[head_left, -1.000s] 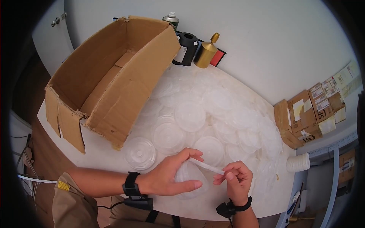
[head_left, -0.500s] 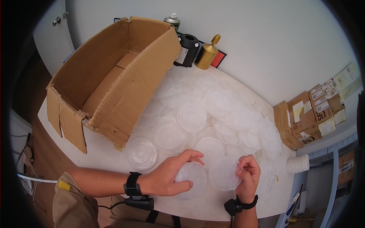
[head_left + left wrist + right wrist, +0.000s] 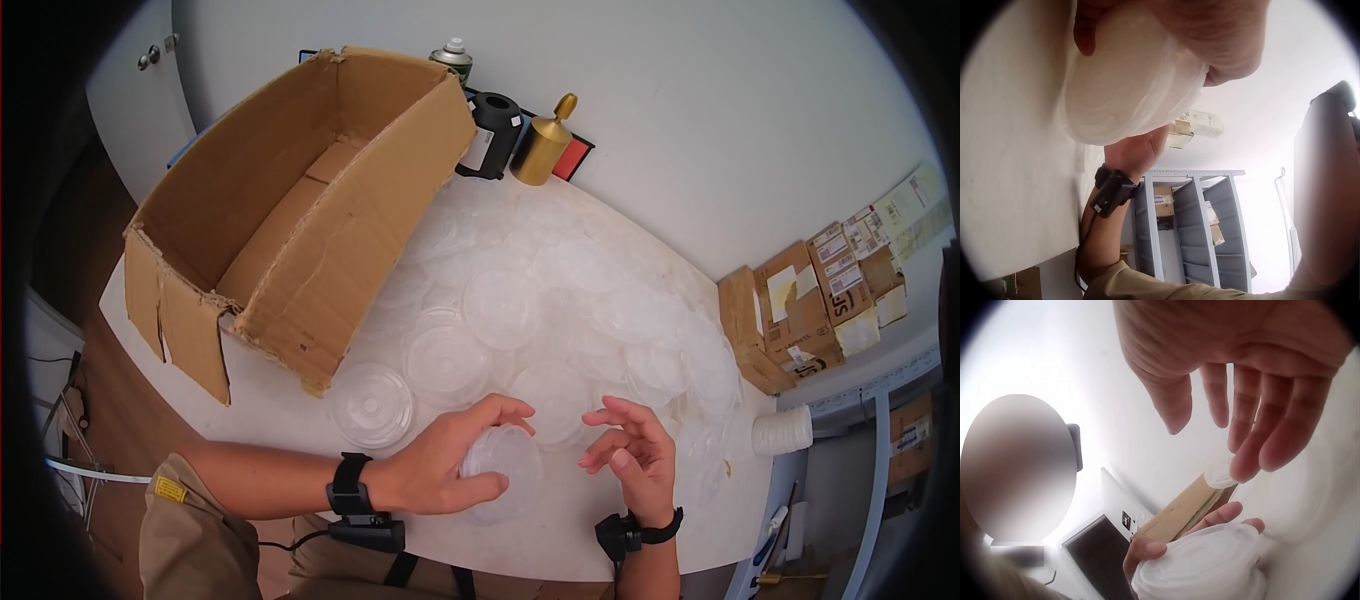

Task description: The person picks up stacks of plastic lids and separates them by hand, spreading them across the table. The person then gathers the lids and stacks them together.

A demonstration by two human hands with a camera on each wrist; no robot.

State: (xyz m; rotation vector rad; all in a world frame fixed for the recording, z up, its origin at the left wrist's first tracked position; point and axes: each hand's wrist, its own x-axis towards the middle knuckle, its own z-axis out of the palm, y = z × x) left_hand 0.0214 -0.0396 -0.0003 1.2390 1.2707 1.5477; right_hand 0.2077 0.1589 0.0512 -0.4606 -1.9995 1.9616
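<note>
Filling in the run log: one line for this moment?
left hand grips lid stack | right hand open, empty | loose lids on table

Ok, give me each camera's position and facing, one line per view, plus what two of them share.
Head: above, looking down at the table of loose lids; both forearms and hands show.
Left wrist: under the left hand, looking up past its stack of lids towards the shelves; the right forearm shows.
Right wrist: beneath the right hand, which holds nothing, looking across at the left hand.
Shared: both wrist views show the stack of lids.
</note>
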